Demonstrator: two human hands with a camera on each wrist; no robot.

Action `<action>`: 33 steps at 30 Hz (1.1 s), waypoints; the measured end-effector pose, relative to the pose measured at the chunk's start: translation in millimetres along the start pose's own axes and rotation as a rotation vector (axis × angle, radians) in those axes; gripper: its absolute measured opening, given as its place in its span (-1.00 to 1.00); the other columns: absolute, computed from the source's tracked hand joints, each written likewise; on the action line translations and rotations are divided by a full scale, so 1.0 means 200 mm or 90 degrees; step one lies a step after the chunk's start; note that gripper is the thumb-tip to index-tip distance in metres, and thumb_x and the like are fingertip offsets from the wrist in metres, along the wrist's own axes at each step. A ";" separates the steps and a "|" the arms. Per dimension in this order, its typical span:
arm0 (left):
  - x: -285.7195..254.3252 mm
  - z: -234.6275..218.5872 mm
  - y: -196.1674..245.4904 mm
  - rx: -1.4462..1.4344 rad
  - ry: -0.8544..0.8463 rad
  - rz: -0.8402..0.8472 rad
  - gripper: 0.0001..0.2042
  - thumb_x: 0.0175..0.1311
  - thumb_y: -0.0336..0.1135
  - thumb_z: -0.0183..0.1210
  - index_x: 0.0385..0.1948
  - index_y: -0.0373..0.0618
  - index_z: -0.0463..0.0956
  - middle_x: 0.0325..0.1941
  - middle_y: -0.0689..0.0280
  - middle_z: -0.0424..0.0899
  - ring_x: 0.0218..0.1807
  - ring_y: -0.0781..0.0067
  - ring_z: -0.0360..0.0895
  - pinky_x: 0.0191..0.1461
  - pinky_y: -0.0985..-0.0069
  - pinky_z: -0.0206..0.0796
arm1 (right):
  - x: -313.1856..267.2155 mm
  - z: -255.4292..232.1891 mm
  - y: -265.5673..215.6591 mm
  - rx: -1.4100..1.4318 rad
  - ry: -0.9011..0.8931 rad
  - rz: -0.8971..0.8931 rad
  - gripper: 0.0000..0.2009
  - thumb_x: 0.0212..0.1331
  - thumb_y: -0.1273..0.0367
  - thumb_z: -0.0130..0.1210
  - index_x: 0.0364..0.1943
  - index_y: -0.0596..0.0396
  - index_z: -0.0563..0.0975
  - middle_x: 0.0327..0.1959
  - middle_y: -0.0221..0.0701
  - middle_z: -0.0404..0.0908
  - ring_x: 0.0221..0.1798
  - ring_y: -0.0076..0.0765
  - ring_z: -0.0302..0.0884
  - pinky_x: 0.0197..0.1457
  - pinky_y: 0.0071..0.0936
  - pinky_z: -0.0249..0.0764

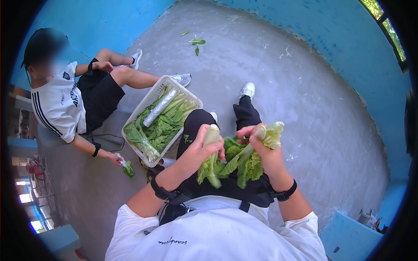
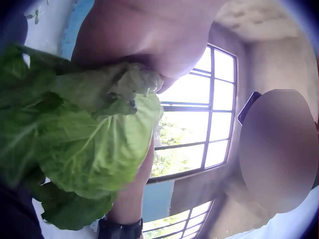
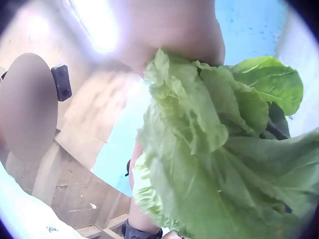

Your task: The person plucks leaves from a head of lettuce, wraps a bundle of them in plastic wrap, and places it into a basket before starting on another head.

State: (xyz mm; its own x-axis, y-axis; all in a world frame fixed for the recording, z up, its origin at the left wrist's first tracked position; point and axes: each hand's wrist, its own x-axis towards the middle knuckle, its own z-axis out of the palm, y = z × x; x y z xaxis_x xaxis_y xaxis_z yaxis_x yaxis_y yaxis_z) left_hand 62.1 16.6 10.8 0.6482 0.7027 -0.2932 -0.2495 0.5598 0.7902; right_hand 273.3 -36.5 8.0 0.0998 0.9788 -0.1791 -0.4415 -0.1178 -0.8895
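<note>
My left hand (image 1: 196,152) grips a Chinese cabbage (image 1: 212,135) by its thick white stem, leaves hanging down over my lap. Opposite it, my right hand (image 1: 267,158) holds a second bunch of Chinese cabbage (image 1: 273,135), its pale stem end pointing up and to the right. The leaves of both bunches meet between the hands. In the left wrist view, broad green leaves (image 2: 94,154) hang below the palm and hide the fingers. Large pale green leaves (image 3: 184,159) likewise cover the fingers in the right wrist view.
A white plastic basket (image 1: 143,103) of leafy greens stands beside my left knee, with a clear plastic-wrapped roll (image 1: 160,107) lying on top. Left of it sits another person (image 1: 65,100), holding a small wrapped bunch of greens (image 1: 127,168). Loose leaves (image 1: 197,42) lie on the concrete floor.
</note>
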 end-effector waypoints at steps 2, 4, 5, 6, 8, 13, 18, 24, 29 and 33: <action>0.00 -0.02 0.01 0.048 -0.014 -0.012 -0.81 0.46 -0.31 0.15 -0.07 -0.15 0.37 -0.18 0.41 0.45 -0.12 0.63 0.48 -0.01 0.55 0.40 | -0.01 -0.01 -0.03 0.000 -0.033 0.040 -0.91 0.31 0.54 0.11 -0.14 0.17 0.52 -0.28 -0.45 0.60 -0.20 -0.46 0.59 -0.05 -0.43 0.51; 0.00 -0.03 0.02 0.092 -0.011 -0.025 -0.80 0.45 -0.30 0.18 -0.09 -0.14 0.38 -0.18 0.43 0.46 -0.11 0.65 0.47 0.00 0.56 0.39 | -0.01 0.00 -0.07 -0.025 -0.053 0.068 -0.91 0.31 0.53 0.12 -0.15 0.18 0.53 -0.30 -0.45 0.60 -0.23 -0.47 0.59 -0.07 -0.45 0.51; 0.00 -0.03 0.03 0.113 -0.002 -0.032 -0.80 0.44 -0.31 0.20 -0.10 -0.14 0.39 -0.18 0.44 0.47 -0.11 0.67 0.47 0.00 0.57 0.39 | 0.00 0.01 -0.08 -0.049 -0.057 0.074 -0.91 0.30 0.53 0.14 -0.17 0.17 0.53 -0.31 -0.45 0.60 -0.25 -0.48 0.58 -0.08 -0.46 0.50; -0.01 -0.03 0.03 0.133 0.008 -0.040 -0.79 0.42 -0.31 0.23 -0.10 -0.15 0.40 -0.19 0.45 0.48 -0.11 0.69 0.46 0.01 0.58 0.38 | 0.00 0.02 -0.09 -0.074 -0.061 0.081 -0.92 0.29 0.52 0.16 -0.18 0.17 0.53 -0.33 -0.45 0.59 -0.26 -0.50 0.57 -0.10 -0.47 0.50; -0.01 -0.03 0.02 0.161 -0.004 -0.012 -0.78 0.39 -0.31 0.28 -0.10 -0.17 0.46 -0.19 0.46 0.52 -0.11 0.72 0.47 0.01 0.60 0.38 | 0.00 0.05 -0.07 -0.139 -0.039 0.056 -0.88 0.23 0.49 0.25 -0.22 0.15 0.54 -0.36 -0.47 0.58 -0.30 -0.54 0.54 -0.14 -0.51 0.47; -0.03 0.00 0.05 0.262 0.004 0.010 -0.73 0.32 -0.32 0.35 -0.06 -0.22 0.55 -0.19 0.43 0.61 -0.16 0.73 0.53 -0.04 0.63 0.42 | 0.01 0.03 -0.06 -0.253 -0.078 0.065 -0.76 0.07 0.44 0.42 -0.25 0.10 0.56 -0.36 -0.53 0.57 -0.33 -0.62 0.49 -0.20 -0.54 0.44; -0.06 0.04 0.06 0.359 0.017 0.044 -0.68 0.26 -0.30 0.39 -0.03 -0.26 0.58 -0.18 0.36 0.68 -0.23 0.71 0.59 -0.18 0.64 0.48 | -0.02 0.07 -0.08 -0.199 -0.076 0.053 -0.73 0.01 0.44 0.46 -0.28 0.10 0.55 -0.34 -0.55 0.57 -0.32 -0.62 0.48 -0.20 -0.53 0.44; -0.12 0.07 0.09 0.471 0.022 0.025 -0.71 0.19 -0.31 0.43 -0.16 -0.29 0.64 -0.27 0.30 0.75 -0.28 0.66 0.65 -0.23 0.63 0.50 | -0.09 0.06 0.00 -0.270 -0.071 0.000 -0.68 -0.01 0.41 0.50 -0.25 0.09 0.55 -0.33 -0.52 0.61 -0.31 -0.58 0.52 -0.19 -0.52 0.46; -0.13 0.05 0.08 0.592 0.010 0.118 -0.73 0.18 -0.29 0.41 -0.19 -0.27 0.64 -0.33 0.25 0.73 -0.32 0.52 0.69 -0.26 0.56 0.48 | -0.11 0.07 -0.02 -0.355 -0.068 -0.069 -0.68 -0.01 0.38 0.51 -0.26 0.11 0.56 -0.38 -0.47 0.65 -0.34 -0.52 0.57 -0.20 -0.47 0.48; -0.15 0.01 0.17 0.678 -0.016 0.117 -0.77 0.13 -0.39 0.40 -0.23 -0.23 0.61 -0.36 0.27 0.68 -0.38 0.47 0.61 -0.27 0.50 0.38 | -0.11 0.05 -0.06 -0.424 -0.129 -0.069 -0.70 0.00 0.39 0.50 -0.27 0.12 0.57 -0.39 -0.40 0.66 -0.37 -0.42 0.60 -0.21 -0.45 0.50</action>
State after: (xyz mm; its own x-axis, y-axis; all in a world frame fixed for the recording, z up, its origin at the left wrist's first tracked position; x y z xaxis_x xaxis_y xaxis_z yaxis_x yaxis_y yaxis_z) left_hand 35.4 12.8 47.7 0.6822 0.7210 -0.1214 0.4013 -0.2305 0.8865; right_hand 267.8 -55.0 27.5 -0.0838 0.9952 -0.0506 0.2087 -0.0322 -0.9774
